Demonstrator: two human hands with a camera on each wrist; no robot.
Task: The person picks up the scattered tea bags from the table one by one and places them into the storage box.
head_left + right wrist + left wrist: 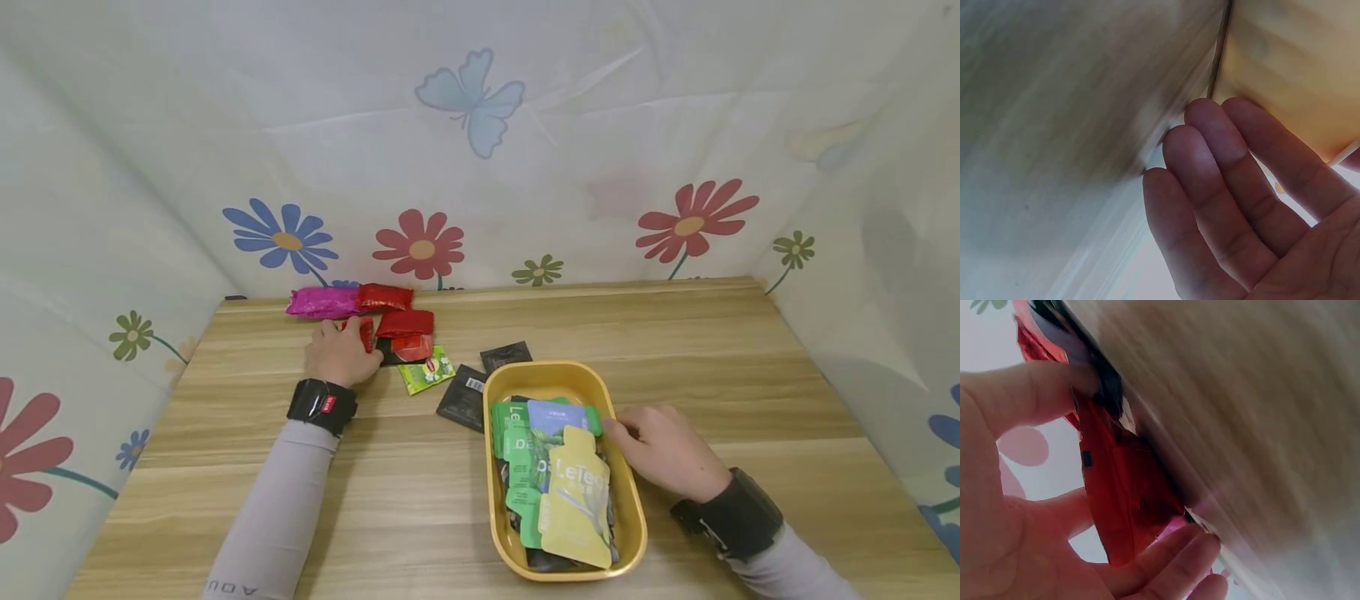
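My left hand (341,354) is at the table's far left, its thumb and fingers round the edges of a small red packet (1125,487). Beside it lie a pink packet (324,302), a red foil packet (386,297), another red packet (406,323) and a black-and-red packet (412,348). With its thumb over the rim and its fingers along the outer wall, my right hand (667,450) holds the right side of a yellow plastic basket (633,521). Green pouches (517,467), a blue pouch (555,417) and a yellow pouch (577,508) fill the basket, over darker packets.
A green-and-yellow tea sachet (427,372) lies right of the left hand. Two black sachets (461,398) lie just left of the basket, one partly behind its rim. A flower-printed curtain (480,183) stands along the table's back edge and sides.
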